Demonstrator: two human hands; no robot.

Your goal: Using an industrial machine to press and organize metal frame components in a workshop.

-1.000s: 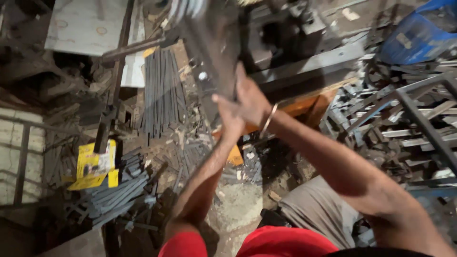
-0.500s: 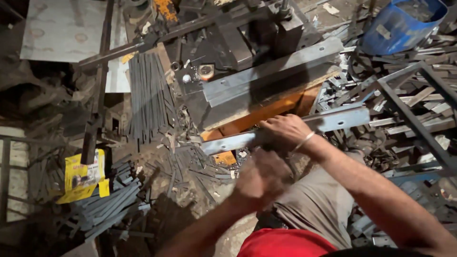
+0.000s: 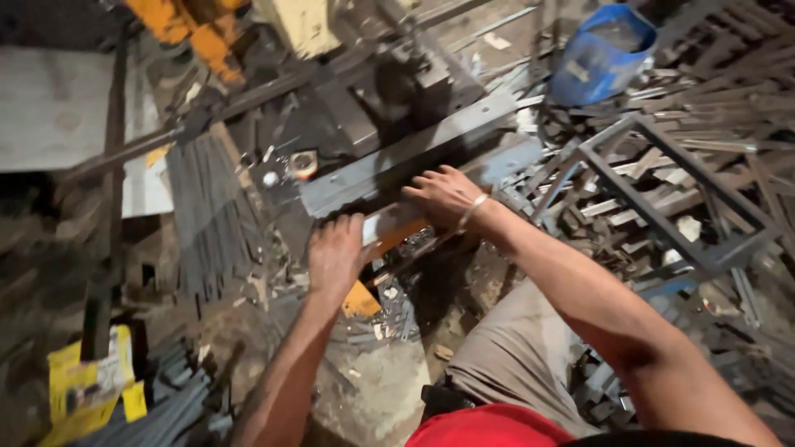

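On steel strip (image 3: 389,223): both hands (image 3: 335,252) (image 3: 443,194) gripping; scrap (image 3: 662,165) crowding right edge.

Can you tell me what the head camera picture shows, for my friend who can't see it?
Two bare hands, left hand and right hand, press on a long grey metal bar lying across a dark machine. Scrap metal and a blue bucket sit to the right.

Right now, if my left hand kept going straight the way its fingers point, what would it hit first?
Probably the long grey steel bar just beyond the left hand; the fingertips already look at its near edge, though depth is hard to judge.
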